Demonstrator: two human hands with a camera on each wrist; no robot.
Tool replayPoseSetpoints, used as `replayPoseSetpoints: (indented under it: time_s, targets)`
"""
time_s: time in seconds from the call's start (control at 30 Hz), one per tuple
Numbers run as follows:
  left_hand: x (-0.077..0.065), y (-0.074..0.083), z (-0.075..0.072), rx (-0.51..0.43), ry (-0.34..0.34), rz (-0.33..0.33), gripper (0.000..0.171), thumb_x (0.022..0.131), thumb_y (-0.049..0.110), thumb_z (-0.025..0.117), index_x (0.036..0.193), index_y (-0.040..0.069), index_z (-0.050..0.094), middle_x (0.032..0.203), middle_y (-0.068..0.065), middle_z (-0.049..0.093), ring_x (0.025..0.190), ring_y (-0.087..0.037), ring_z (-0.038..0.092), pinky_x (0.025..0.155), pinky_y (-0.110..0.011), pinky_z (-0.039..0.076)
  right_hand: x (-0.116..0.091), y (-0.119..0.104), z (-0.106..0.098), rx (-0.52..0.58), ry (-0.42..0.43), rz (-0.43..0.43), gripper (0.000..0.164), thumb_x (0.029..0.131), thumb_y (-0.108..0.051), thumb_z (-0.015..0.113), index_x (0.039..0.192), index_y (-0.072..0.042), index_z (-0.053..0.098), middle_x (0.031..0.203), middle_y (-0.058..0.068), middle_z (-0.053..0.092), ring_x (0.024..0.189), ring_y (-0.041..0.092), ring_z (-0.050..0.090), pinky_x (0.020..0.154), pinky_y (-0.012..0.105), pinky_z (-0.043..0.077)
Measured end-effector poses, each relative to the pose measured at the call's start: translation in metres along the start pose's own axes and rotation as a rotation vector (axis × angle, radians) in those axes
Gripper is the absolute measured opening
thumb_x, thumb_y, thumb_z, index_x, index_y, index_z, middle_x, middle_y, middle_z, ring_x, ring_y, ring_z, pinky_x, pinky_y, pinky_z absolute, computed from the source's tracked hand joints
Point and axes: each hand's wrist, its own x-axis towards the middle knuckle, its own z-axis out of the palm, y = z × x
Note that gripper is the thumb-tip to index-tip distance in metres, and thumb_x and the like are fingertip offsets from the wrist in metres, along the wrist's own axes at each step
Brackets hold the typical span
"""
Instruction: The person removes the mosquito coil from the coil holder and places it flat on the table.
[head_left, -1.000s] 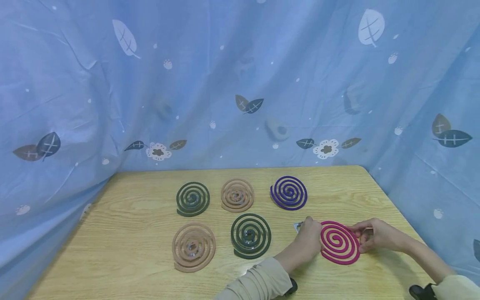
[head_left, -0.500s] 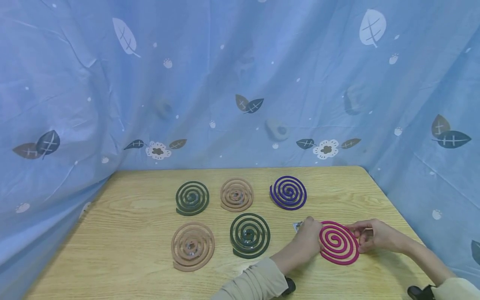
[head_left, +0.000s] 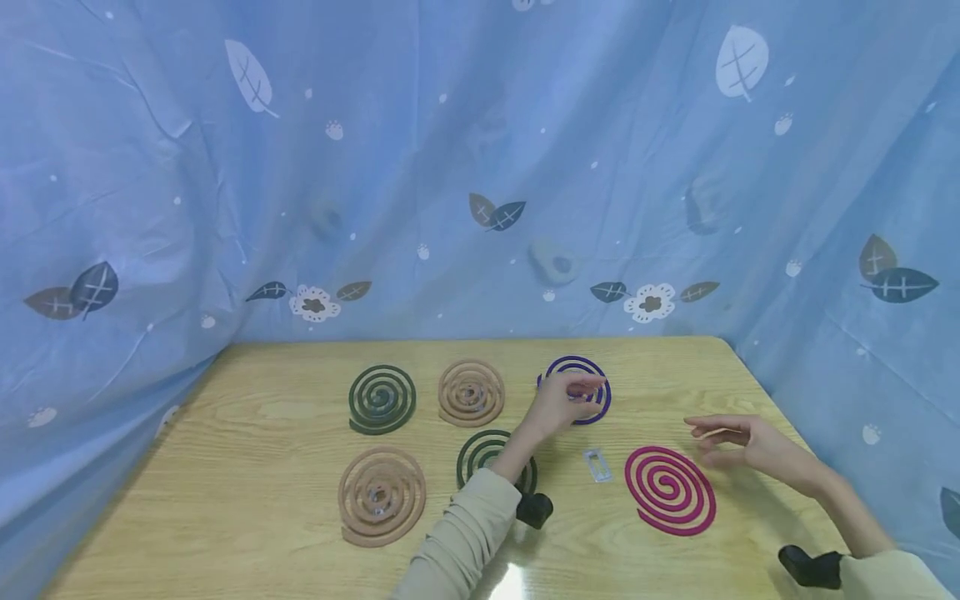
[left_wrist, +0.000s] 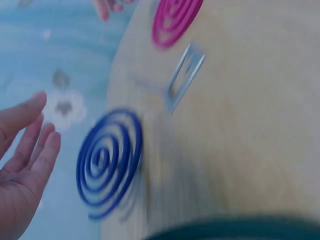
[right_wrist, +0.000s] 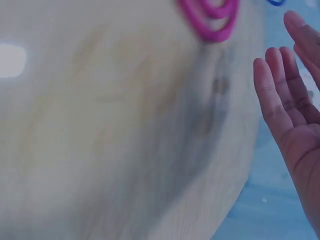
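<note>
Pink coil (head_left: 667, 481) slants diagonally, tail leftward; left hand (head_left: 557, 403) and right hand (head_left: 765, 454) spread fingers (right_wrist: 272, 97).

Cannot read any text, label, brand, number or sign in any view.
</note>
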Motion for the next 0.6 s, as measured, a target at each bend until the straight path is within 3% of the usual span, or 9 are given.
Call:
replayPoseSetpoints:
  time_s: [0.27, 0.4, 0.6]
  targets:
    - [0.014, -0.016, -0.034, 0.015, 0.065, -0.069, 0.038, 0.086, -0.004, 0.067, 0.124, -0.002, 0.061, 0.122, -0.017, 0.063, 0.115, -0.032, 0.058, 0.097, -0.038, 0.050, 0.032, 0.002, 0.011, 0.095, 0.096, 0.017, 0.049, 0.092, -0.005, 0.062, 0.135, 0.011, 0.045, 0.129, -0.007, 0.059, 0.109, 0.005, 0.060, 0.085, 0.022, 0.053]
    - [0.019, -0.024, -0.038, 0.035, 0.093, -0.089, 0.039, 0.086, -0.006, 0.067, 0.124, -0.003, 0.061, 0.123, -0.018, 0.062, 0.117, -0.032, 0.056, 0.100, -0.038, 0.048, 0.050, 0.006, 0.017, 0.137, 0.090, 0.008, 0.051, 0.091, -0.005, 0.063, 0.135, 0.012, 0.044, 0.133, 0.004, 0.057, 0.111, 0.008, 0.060, 0.087, 0.021, 0.052]
    - [0.023, -0.030, -0.037, 0.057, 0.108, -0.120, 0.040, 0.086, -0.007, 0.066, 0.125, -0.004, 0.060, 0.126, -0.018, 0.060, 0.120, -0.033, 0.054, 0.102, -0.037, 0.046, 0.075, 0.005, 0.023, 0.172, 0.094, 0.035, 0.056, 0.089, -0.007, 0.067, 0.135, 0.012, 0.044, 0.140, 0.028, 0.043, 0.112, 0.010, 0.060, 0.089, 0.020, 0.051]
